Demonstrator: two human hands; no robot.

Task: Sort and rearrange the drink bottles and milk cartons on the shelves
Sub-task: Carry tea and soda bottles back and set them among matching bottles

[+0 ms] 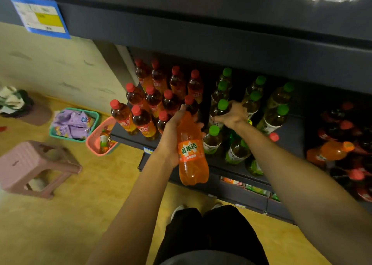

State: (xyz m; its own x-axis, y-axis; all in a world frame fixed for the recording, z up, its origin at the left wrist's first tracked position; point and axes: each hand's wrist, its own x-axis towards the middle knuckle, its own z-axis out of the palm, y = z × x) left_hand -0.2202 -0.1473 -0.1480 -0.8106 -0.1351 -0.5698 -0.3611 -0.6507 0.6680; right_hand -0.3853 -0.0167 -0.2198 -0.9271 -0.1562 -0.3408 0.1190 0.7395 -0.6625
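Note:
My left hand (171,136) grips an orange soda bottle (192,154) with an orange label, held upright in front of the dark shelf (289,132). My right hand (233,115) holds a green-capped tea bottle (220,108) by its shoulder at the front of the green-capped group (255,99). Several red-capped tea bottles (153,99) stand in rows on the shelf's left part. Further right, an orange soda bottle (330,150) lies on its side among dark red-capped bottles (346,124).
On the yellow floor at left stand a pink stool (36,164), a green basket (74,124) of purple packets and a pink basket (101,138) with small bottles. An upper shelf edge (201,31) with a blue price tag (40,16) overhangs. My feet are below.

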